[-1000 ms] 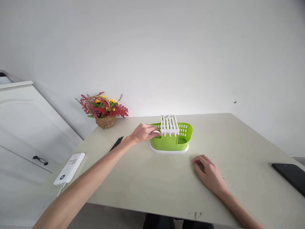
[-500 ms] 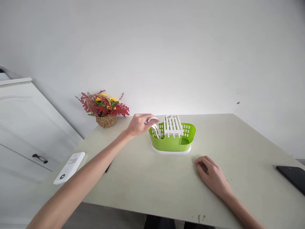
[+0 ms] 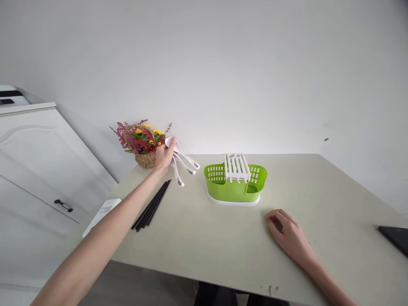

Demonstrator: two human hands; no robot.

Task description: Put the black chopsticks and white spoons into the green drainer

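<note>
My left hand [image 3: 165,155] is closed around the bowl ends of three white spoons [image 3: 185,163], in front of the flower basket. Their handles fan out to the lower right, with small dark labels near the tips. To their right stands a green cutlery basket [image 3: 234,192] on a white base, with a white slotted rack [image 3: 237,166] across its middle. My right hand [image 3: 285,231] rests on the table at the basket's near right, fingers loosely curled in, holding nothing.
Several black chopsticks [image 3: 151,206] lie beside my left forearm. A wicker basket of flowers [image 3: 145,160] stands by the wall. A white box-like item [image 3: 103,212] lies at the table's left edge, a black phone-like object [image 3: 395,238] at the right. A white cabinet [image 3: 41,170] adjoins the left side.
My left hand has lifted the white spoons out of the green basket's left compartment and moved left with them. The chopsticks have come into fuller view. My right hand stays put.
</note>
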